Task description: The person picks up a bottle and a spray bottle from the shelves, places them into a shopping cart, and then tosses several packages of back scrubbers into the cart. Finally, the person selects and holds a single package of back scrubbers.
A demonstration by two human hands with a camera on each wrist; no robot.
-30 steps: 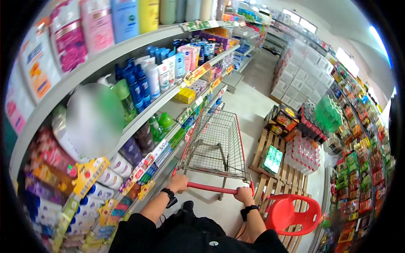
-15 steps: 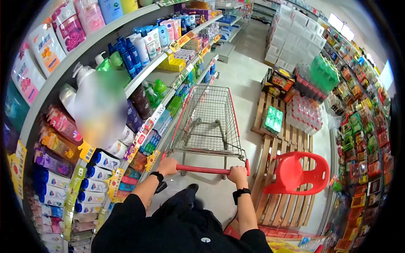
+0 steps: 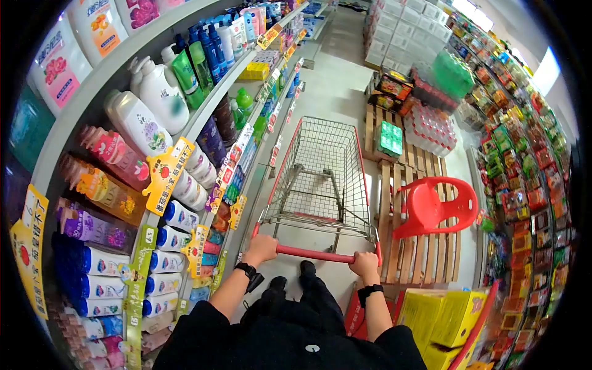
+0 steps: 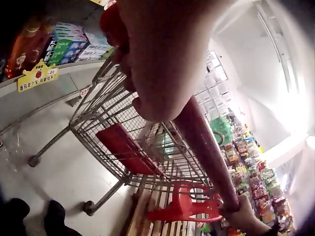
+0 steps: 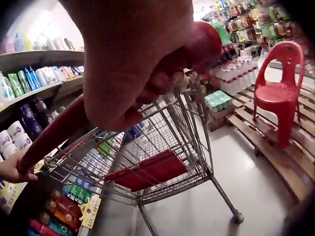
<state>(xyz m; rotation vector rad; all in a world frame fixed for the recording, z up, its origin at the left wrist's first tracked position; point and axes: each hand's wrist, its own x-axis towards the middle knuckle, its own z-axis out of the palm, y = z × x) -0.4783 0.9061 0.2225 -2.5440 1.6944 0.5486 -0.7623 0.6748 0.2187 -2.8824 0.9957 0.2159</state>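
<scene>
A wire shopping cart with a red handle stands in front of me, its basket bare. Near the handle's left end my left hand grips the bar. My right hand grips it close to the right end. In the left wrist view the left hand covers part of the bar, with fingers curled round it. From the right wrist, the right hand also wraps the handle, and a red panel hangs at the cart's near end.
Shelves of bottles and toothpaste line the left side. To the right lie wooden pallets with a red plastic chair, bottle packs and yellow boxes. Stacked white cartons stand farther up the aisle.
The cart and I have moved forward along the aisle, with both hands staying on the handle. The red chair and pallets have shifted nearer, and yellow boxes have come into view at right.
</scene>
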